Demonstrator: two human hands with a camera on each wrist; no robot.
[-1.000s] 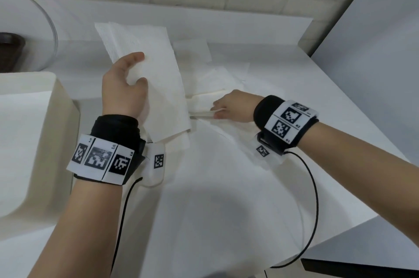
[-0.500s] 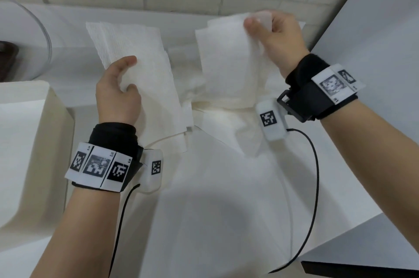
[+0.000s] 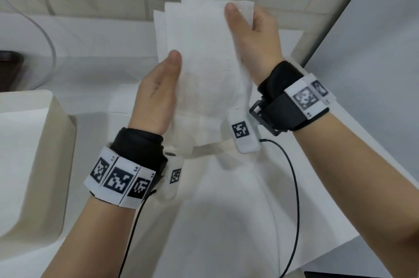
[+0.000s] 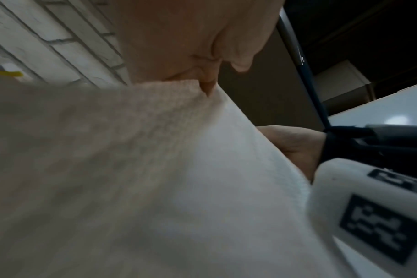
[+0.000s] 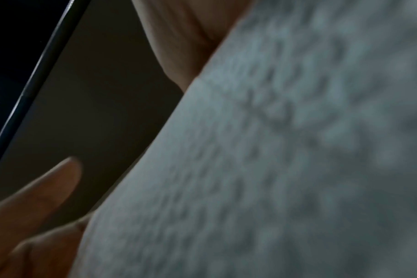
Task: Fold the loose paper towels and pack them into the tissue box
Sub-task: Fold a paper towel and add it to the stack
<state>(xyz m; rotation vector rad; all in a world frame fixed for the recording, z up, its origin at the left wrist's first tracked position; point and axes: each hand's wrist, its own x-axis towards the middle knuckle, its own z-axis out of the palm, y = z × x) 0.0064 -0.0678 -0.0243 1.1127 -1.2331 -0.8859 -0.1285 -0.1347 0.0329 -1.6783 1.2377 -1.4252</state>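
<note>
Left hand (image 3: 158,94) and right hand (image 3: 256,44) grasp stacked paper towels (image 3: 204,55), offset at 11 o'clock; uneven pressure could misalign sheets.

Table (image 3: 226,221) below the hands lies open (wall (image 3: 374,73) right, cream box (image 3: 40,164) left).

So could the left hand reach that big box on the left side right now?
Probably yes. The tissue box sits just beside the left hand with nothing between them, but that hand is holding the paper towels together with the right hand.
</note>
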